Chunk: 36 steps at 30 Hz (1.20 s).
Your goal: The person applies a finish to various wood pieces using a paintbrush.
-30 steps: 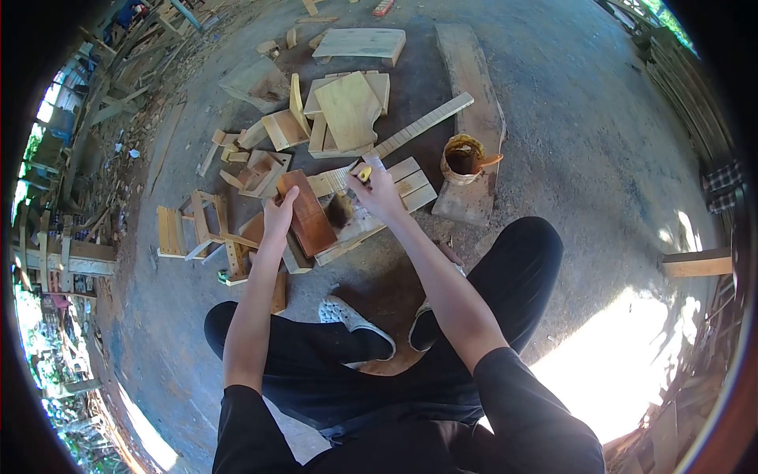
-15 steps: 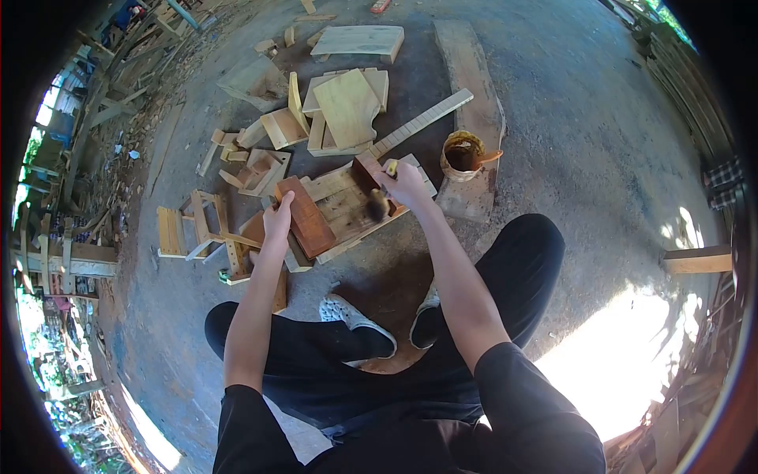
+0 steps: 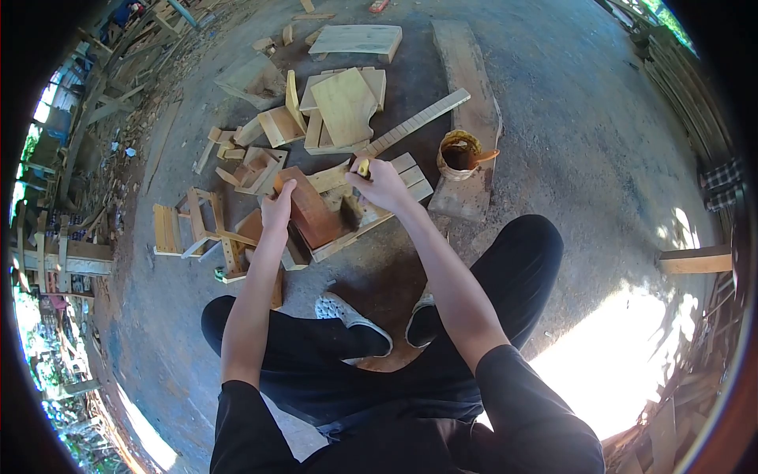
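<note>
My left hand is closed on the left end of a reddish-brown stained wooden piece, its thumb on the upper edge. In my right hand is a paintbrush, gripped by its handle, with dark, blurred bristles right at the piece's right edge. Beneath both lies a pale slatted wooden board on the ground. Off to the right, a stained pot with dark brown inside stands on a long plank; an orange-brown handle sticks out over its rim.
Unfinished wooden pieces are grouped ahead, with a low wooden stand beyond them. A small wooden frame sits left of my left hand. A narrow slatted strip slants toward the plank. My shoes are close below the board.
The paintbrush in my right hand has moved left, toward the stained piece. That piece has turned a little in my left hand, showing its broad face differently.
</note>
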{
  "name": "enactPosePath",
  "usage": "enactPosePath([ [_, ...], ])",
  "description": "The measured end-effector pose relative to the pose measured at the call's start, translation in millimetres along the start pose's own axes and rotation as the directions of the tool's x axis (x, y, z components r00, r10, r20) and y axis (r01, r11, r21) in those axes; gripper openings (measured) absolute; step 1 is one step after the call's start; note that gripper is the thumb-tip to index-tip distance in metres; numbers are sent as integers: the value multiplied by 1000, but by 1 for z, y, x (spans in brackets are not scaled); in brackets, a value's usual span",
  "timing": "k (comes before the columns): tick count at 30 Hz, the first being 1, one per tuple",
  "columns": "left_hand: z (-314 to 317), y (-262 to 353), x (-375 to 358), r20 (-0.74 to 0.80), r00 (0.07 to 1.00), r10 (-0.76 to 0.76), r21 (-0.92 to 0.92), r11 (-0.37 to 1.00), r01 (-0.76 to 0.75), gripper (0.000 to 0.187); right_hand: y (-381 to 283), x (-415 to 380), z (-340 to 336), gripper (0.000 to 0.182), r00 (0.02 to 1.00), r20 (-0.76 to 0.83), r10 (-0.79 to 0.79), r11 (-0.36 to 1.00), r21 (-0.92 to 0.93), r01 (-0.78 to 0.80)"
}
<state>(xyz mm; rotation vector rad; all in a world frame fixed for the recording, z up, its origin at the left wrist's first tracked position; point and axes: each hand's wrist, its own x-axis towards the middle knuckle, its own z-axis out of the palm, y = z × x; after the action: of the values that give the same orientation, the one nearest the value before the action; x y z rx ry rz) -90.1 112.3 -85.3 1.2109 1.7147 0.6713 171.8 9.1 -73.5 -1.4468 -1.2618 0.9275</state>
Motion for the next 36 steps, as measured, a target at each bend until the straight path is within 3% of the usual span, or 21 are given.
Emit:
enactPosePath([
  [1,0,-5,5,1,1000,-2,1,1000,2,78,-2,1,3,21,997,38,66,980,186,-72],
  [2,0,-8,10,-20,1000,-11,16,1000,11,82,-4,0,5,21,997,36,68,980,185,-74],
  [4,2,0,3,-38,999,-17,32,999,18,86,-3,-2,9,19,994,45,104,888,446,-113],
  [8,-4,-4,3,-21,999,-47,-33,998,47,90,29,2,4,20,976,19,216,808,558,-189],
  [11,-6,-14,7,-24,995,-101,-29,995,100,90,53,8,-10,22,960,-206,189,970,189,-150],
  [12,-6,-19,10,-43,994,-105,-37,994,103,89,54,8,-13,22,960,-205,190,970,192,-151],
  [13,-6,-24,14,-44,994,-104,-34,994,103,89,56,7,-16,22,962,-271,36,995,-80,-60],
  [14,-6,-28,17,-55,991,-122,-32,992,121,89,56,6,-17,22,948,-292,-129,936,-352,19],
  [16,-7,-32,21,-65,988,-140,-34,990,138,89,44,1,-13,20,962,-266,-61,936,-351,-37],
  [18,-12,-39,27,15,986,-169,-38,985,169,97,34,-2,-6,17,950,-150,-273,864,-473,173],
  [23,-20,-63,46,82,957,-279,-74,956,285,86,14,-6,31,21,946,-129,-297,827,-529,188],
  [26,-17,-71,52,59,947,-315,-53,947,318,73,-12,-7,37,19,952,-101,-287,891,-393,227],
  [29,-19,-64,46,37,954,-298,-36,953,299,63,-16,-1,47,22,978,-131,-162,950,-289,118],
  [30,-19,-65,47,53,958,-283,-41,958,285,62,-11,4,50,24,988,-142,-57,990,-135,37],
  [31,-21,-66,48,52,958,-284,-40,957,286,62,-5,7,52,27,989,-137,48,999,20,-46],
  [32,-24,-65,51,75,957,-281,-18,959,283,70,1,8,53,27,989,-137,49,999,21,-47],
  [34,-24,-62,50,97,955,-282,7,959,283,80,7,6,51,24,963,-102,247,924,324,-203],
  [36,-24,-62,48,110,975,-191,12,982,191,84,17,8,42,24,955,-88,282,929,275,-249],
])
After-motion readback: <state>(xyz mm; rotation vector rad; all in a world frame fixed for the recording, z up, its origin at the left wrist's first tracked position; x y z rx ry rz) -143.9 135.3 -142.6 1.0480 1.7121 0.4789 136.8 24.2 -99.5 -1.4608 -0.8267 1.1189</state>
